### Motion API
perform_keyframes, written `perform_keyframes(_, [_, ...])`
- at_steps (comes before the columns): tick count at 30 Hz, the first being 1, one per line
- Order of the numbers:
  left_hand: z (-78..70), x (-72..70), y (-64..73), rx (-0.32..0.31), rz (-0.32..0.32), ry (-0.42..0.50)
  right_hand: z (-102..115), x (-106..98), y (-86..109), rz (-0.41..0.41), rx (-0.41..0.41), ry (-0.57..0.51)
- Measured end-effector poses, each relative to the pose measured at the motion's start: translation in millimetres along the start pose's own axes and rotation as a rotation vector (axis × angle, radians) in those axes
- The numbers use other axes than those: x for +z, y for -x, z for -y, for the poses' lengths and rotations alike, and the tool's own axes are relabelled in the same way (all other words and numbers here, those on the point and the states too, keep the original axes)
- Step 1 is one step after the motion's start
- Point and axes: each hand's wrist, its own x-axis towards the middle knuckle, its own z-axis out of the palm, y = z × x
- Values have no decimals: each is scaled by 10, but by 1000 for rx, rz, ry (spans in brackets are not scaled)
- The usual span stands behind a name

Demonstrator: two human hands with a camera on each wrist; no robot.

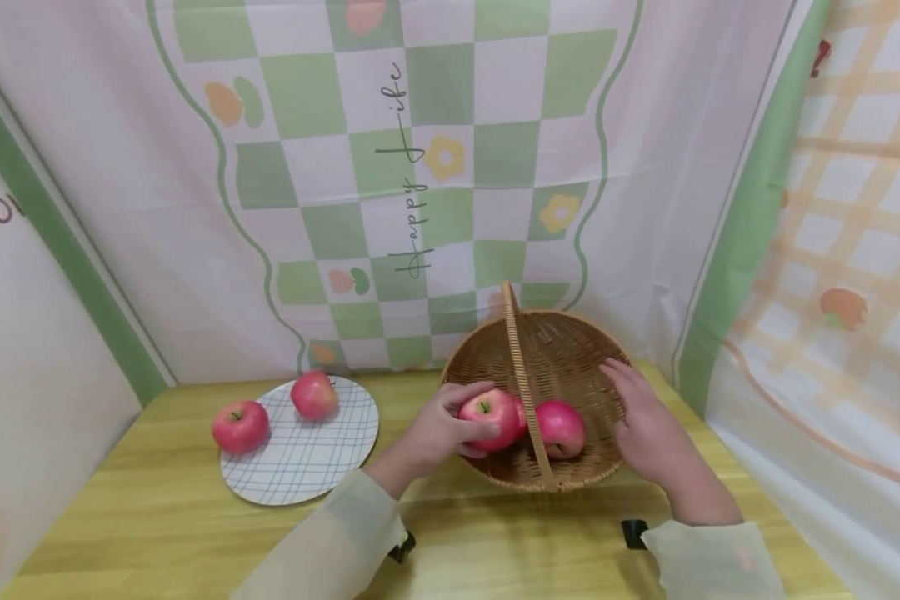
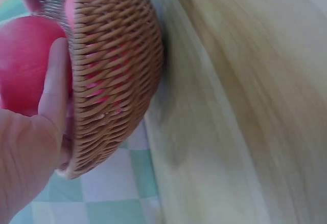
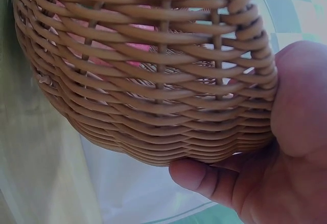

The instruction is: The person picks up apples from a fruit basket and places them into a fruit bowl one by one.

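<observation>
My left hand (image 1: 444, 429) grips a red apple (image 1: 491, 421) at the left side of a wicker basket (image 1: 570, 342), thumb on the near side. In the left wrist view, that apple (image 2: 30, 60) overlaps the basket rim, with the thumb laid along it. Another red apple (image 1: 560, 429) lies inside the basket, partly behind its arched handle (image 1: 521, 358). My right hand (image 1: 648, 429) holds the basket's right side, fingers over the rim. The right wrist view has the right hand (image 3: 255, 183) against the woven wall, one fingertip beneath it.
A round plaid placemat (image 1: 307, 467) lies on the wooden table (image 1: 157, 517) to the left. On it sits one apple (image 1: 315, 396), and another apple (image 1: 240, 427) rests over its left edge. A checkered cloth (image 1: 435, 208) hangs behind the basket.
</observation>
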Motion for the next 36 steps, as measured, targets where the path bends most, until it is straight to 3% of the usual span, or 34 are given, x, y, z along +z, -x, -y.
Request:
perform_keyframes(5, [-123,-82,150,-29,14,-34,-10,8,-2,-7,-27,-15])
perform_keyframes(15, [-280,-222,337,-28,-8,-163,-32,-8,-9,-27,-47,-12])
perform_keyframes(19, [-318,-325,435,-40,-34,-261,-30,-2,-15,-22,-41,-17])
perform_keyframes(25, [-291,-596,608,-47,-94,-351,-30,-1,-25,-14,-36,-23])
perform_keyframes(36, [-87,-1197,912,-164,-276,-510,-37,1,-22,6,-12,-20])
